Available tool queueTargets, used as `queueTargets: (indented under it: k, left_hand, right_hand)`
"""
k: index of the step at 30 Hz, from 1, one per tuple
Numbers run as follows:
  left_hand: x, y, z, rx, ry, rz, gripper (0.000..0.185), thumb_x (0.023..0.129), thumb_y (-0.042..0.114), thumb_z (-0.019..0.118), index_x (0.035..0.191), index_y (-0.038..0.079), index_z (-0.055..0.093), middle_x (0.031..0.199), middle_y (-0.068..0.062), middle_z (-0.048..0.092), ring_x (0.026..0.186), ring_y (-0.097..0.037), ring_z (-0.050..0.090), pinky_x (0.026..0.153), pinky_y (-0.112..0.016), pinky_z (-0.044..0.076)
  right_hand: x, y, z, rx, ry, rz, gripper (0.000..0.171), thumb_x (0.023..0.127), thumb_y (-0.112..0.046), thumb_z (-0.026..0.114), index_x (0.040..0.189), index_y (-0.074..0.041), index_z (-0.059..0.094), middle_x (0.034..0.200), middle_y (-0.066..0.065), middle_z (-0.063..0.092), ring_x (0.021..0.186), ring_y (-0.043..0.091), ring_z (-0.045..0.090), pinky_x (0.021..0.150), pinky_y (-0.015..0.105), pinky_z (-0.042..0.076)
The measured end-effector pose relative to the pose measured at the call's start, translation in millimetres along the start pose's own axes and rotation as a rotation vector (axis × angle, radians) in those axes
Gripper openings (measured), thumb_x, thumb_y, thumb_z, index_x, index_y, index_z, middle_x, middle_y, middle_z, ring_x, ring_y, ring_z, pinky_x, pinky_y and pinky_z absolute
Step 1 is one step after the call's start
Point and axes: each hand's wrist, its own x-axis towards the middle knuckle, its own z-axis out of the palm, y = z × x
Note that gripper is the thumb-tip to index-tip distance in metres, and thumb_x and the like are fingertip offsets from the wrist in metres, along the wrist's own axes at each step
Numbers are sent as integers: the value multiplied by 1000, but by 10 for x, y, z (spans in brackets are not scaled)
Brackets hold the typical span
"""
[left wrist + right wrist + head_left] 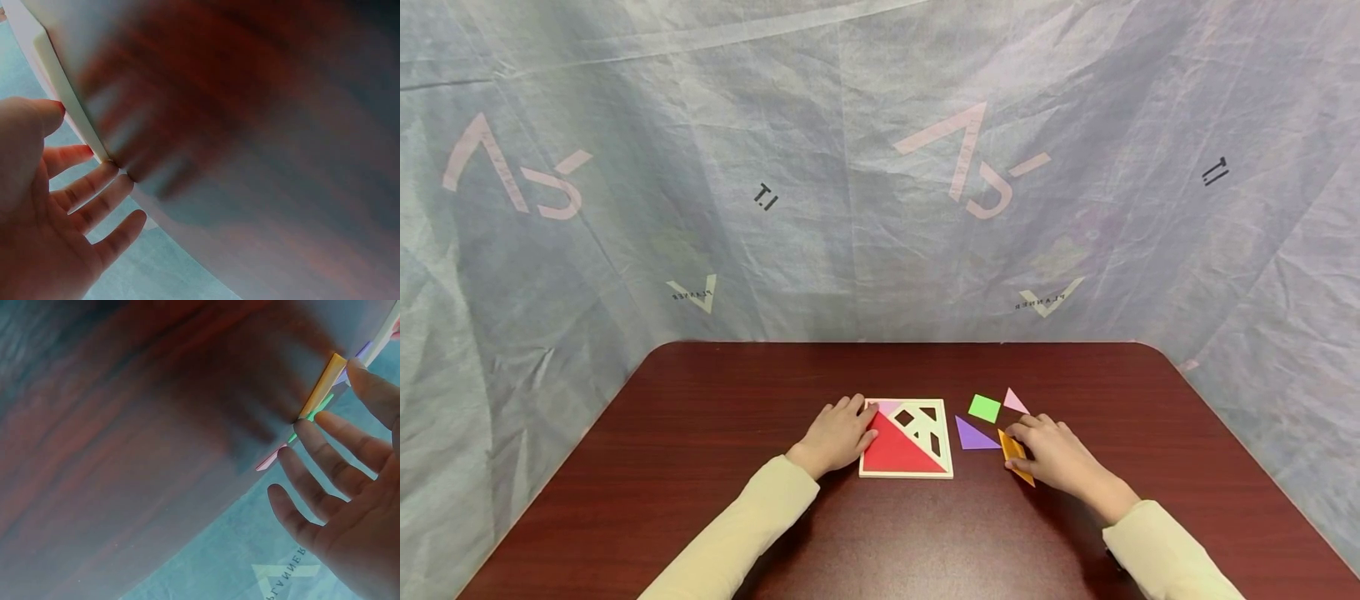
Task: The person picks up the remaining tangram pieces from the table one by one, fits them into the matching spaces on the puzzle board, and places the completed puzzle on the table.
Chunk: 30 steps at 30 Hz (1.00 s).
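- Right hand [1051, 451]: on the table, thumb and forefinger tip touching the orange piece [1016, 456]; fingers nearly straight in the right wrist view, so it touches rather than clasps.
- Orange piece: flat parallelogram, under the fingertips at the hand's inner side, on the dark wooden table [700, 417].
- Left hand [837, 434]: fingers straight and spread, tips pressed on the left edge of the puzzle tray [907, 475], holding nothing.
- Puzzle tray: square, pale frame; red triangle [895, 450] seated; dark gaps open toward its far right corner.
- Loose pieces beyond the right fingertips: purple triangle [973, 435], green square [984, 407], pink triangle [1014, 402].
- Handling note: likely best to pinch the orange piece by its long edges, lift it flat, and keep the left hand steadying the tray.
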Motion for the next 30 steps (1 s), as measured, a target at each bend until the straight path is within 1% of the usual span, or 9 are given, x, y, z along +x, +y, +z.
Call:
queueTargets:
  k: [5,11,16,21,26,30]
  left_hand:
    - [4,0,1,1,0,1,44,93,37,48,130,13,51,119,-10,50,106,-24,50,84,-40,45]
    - [4,5,-6,0,-2,-3,45,92,37,49,130,13,51,119,-10,50,106,-24,50,84,-40,45]
    - [4,7,-2,0,-10,-7,45,92,37,48,131,13,51,119,-10,50,106,-23,50,84,-40,44]
    - [2,3,1,4,-8,-7,45,92,38,48,131,13,51,119,-10,50,107,-23,50,85,-40,44]
    - [3,2,5,6,-1,-5,45,92,37,48,130,13,51,119,-10,50,106,-24,50,84,-41,44]
    - [-1,0,12,3,-1,-6,45,92,37,48,130,13,51,119,-10,50,107,-24,50,84,-41,44]
  right_hand:
    - [1,-15,0,-12,-3,15,39,68,-33,78,97,-10,67,88,-1,60,80,18,50,64,33,37]
    - [-2,-42,3,-18,0,30,38,66,-27,80,96,-9,67,85,-1,59,77,16,47,63,33,37]
    - [1,-62,-19,-17,4,53,38,64,-25,81,96,-8,67,84,1,61,77,19,48,63,36,39]
    - [-2,-69,-25,-21,4,78,38,63,-26,81,94,-8,68,85,3,63,78,20,49,63,37,40]
    - [-1,-71,-25,-1,-7,96,37,63,-25,81,93,-7,68,85,4,63,78,20,48,63,36,39]
    - [7,-74,-26,18,-8,106,38,63,-25,82,92,-6,68,83,4,62,79,22,49,64,39,41]
